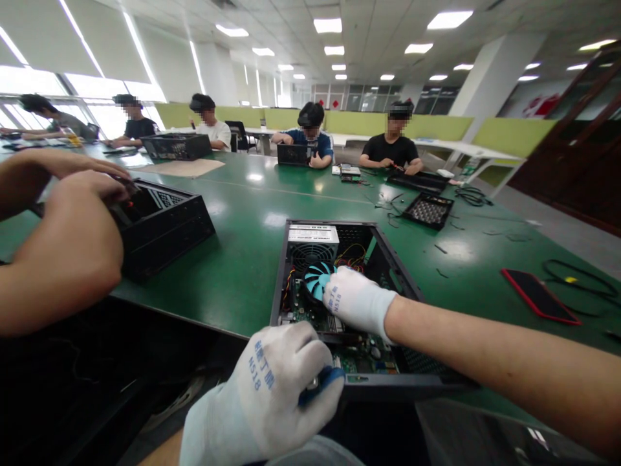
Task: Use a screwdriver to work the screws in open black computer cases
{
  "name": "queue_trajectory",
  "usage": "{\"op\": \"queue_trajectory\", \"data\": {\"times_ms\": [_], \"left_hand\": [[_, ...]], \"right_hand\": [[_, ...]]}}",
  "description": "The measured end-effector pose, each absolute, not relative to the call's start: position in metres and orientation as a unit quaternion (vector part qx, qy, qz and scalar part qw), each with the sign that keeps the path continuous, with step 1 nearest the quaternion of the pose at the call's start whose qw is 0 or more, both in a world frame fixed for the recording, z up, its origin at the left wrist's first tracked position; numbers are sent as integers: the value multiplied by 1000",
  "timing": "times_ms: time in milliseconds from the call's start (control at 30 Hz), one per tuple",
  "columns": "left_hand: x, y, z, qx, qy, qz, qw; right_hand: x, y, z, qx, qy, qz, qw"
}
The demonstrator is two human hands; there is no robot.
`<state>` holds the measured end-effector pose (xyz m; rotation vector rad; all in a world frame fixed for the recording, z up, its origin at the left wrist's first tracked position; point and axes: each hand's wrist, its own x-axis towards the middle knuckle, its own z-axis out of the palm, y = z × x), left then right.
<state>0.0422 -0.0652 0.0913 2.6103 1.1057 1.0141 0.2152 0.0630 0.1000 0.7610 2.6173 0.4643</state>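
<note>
Computer case (388, 383), black, lies uncovered side up at the near edge of the tabletop (242, 259). Inside it, left of centre: fan (316, 278), light-blue blades. Right hand (350, 294), white-gloved, is on the fan's right side, fingers bent down; fingertips hidden, so cannot tell whether they grasp the fan or only rest on it. Left hand (276, 382), also gloved (both backs printed "N518"), is by the case's near-left corner, fingers curled, thumb pinching a small shiny piece (314, 383); most of it is covered, identity not readable.

Elsewhere in the case: power supply (313, 234) in the far-left corner, fan grille facing the near end; thin coloured wires (356, 255) beside it along the far wall; green circuit board (347, 364) showing near the near edge.

Tabletop, right edge: red-rimmed flat panel (539, 296), black cable (582, 285) just beyond. Toward the far-right corner: black tray (427, 211), contents too small to tell.

Near edge, left: a neighbour's bare arms (72, 220) reach over a second case (177, 226), well apart from the first. Brown sheet (189, 168) lies past it. Far edge, seated: person in dark blue (317, 145) behind a black case (292, 154); person in black (391, 150) to the right
</note>
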Motion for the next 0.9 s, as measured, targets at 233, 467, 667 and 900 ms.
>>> {"op": "queue_trajectory", "data": {"times_ms": [233, 467, 667, 900], "left_hand": [[41, -63, 89, 864, 355, 350, 69], [41, -63, 92, 862, 352, 359, 60], [41, -63, 91, 860, 352, 364, 66], [42, -64, 90, 859, 354, 363, 67]], "right_hand": [[244, 64, 105, 241, 951, 127, 149], [276, 63, 117, 303, 939, 136, 91], [285, 87, 118, 364, 906, 181, 123], [286, 136, 109, 435, 862, 200, 168]]}}
